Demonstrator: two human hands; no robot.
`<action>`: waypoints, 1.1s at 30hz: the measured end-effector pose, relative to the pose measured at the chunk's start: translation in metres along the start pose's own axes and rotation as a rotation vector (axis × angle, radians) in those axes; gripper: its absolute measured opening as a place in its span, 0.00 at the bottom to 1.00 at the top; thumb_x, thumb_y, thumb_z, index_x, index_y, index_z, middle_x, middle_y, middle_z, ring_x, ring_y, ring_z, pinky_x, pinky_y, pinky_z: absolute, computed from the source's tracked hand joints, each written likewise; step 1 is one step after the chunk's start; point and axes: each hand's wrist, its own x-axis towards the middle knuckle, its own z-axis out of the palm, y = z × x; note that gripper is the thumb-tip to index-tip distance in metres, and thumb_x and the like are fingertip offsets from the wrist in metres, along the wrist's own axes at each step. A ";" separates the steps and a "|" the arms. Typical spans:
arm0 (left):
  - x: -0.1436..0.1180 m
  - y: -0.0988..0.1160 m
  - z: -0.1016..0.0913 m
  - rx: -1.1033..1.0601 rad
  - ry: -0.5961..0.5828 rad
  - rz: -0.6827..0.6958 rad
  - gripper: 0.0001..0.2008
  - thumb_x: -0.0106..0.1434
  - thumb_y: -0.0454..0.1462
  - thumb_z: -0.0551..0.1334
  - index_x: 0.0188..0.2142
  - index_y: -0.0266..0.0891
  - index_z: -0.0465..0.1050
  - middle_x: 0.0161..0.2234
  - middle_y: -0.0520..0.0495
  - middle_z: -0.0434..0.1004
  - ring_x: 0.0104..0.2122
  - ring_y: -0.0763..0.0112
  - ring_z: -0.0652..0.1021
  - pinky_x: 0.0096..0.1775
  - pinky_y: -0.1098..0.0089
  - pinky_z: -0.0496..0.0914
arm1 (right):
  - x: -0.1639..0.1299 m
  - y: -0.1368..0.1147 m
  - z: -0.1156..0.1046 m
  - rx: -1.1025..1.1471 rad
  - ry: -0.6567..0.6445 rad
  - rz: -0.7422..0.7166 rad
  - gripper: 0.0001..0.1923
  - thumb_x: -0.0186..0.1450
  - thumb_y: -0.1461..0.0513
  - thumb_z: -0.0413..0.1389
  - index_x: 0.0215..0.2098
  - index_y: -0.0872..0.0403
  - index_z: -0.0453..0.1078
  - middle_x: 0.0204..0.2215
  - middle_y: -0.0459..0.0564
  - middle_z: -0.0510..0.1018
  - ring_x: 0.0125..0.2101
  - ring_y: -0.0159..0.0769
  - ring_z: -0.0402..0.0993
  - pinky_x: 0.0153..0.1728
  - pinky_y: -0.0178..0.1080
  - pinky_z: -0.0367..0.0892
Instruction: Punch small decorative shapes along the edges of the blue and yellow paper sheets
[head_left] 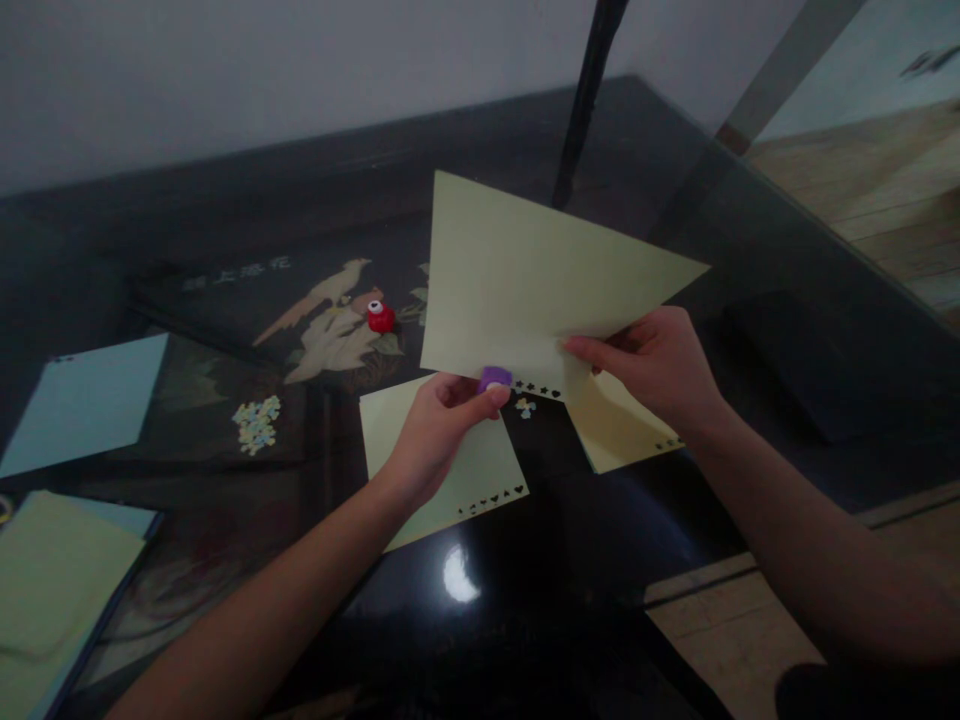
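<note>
Pinching a small purple punch [495,379] between thumb and curled fingers, the left hand [439,430] sits just below the middle of the frame, the punch pressed against the bottom edge of a pale yellow sheet [517,275] held up off the table; the right hand [652,365], to the right of centre, clamps the same sheet near its lower right edge, thumb on top and fingers closed underneath; a short row of small punched shapes [536,388] runs along the sheet's bottom edge between the two hands; the sheet itself tilts up and away, filling the centre and reaching toward the upper right; beneath the hands lie two more yellow sheets flat on the dark glossy table [525,600], one under the left hand [450,470] with its own punched row along its lower edge, another under the right wrist [615,430]; a few paper cut-outs [525,407] rest between them; farther left, a red punch [381,317] stands on a bird picture under the glass, with a heap of punched scraps [256,422] below it; a blue sheet [86,400] lies at the left edge, and a stack of green and blue paper [52,590] fills the lower left corner.
</note>
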 end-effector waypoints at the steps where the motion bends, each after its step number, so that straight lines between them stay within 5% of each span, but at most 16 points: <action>1: 0.000 0.000 0.000 0.000 0.003 -0.002 0.15 0.48 0.43 0.73 0.27 0.35 0.73 0.25 0.49 0.75 0.27 0.72 0.72 0.34 0.69 0.65 | 0.000 0.000 0.000 -0.001 0.001 -0.001 0.04 0.55 0.57 0.66 0.26 0.48 0.78 0.25 0.48 0.82 0.24 0.40 0.76 0.22 0.42 0.71; 33: 0.000 0.000 0.000 -0.019 0.002 -0.019 0.15 0.47 0.42 0.73 0.28 0.36 0.73 0.25 0.51 0.76 0.28 0.73 0.73 0.35 0.70 0.65 | -0.001 -0.001 -0.001 -0.082 -0.018 0.001 0.04 0.57 0.57 0.64 0.28 0.49 0.77 0.28 0.49 0.83 0.26 0.41 0.79 0.25 0.41 0.73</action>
